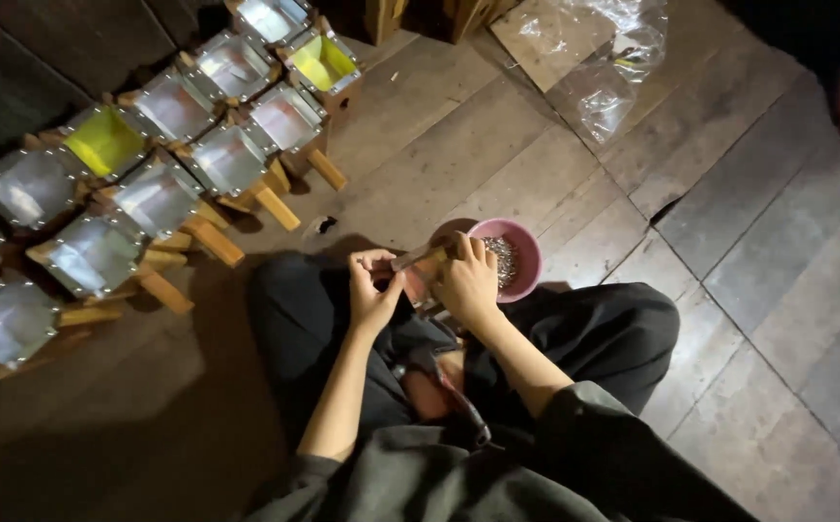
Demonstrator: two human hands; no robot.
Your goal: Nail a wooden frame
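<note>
1. Holding a small wooden piece (418,259) between them, the left hand (371,290) and right hand (468,282) each keep a narrow grip on it, above the lap.
2. Just beyond the grip sits one pink bowl (526,253) of small metal bits.
3. Far left of the grip, about twelve foil-lined frames (159,198) stand on the floor; two are yellow, some cut off.
4. Clear plastic bags (613,68) lie far beyond; their contents are hard to make out.

Rows of square foil-and-yellow panels on wooden handles (159,159), crumpled clear plastic bag (613,68), worn plank floor (768,251)
</note>
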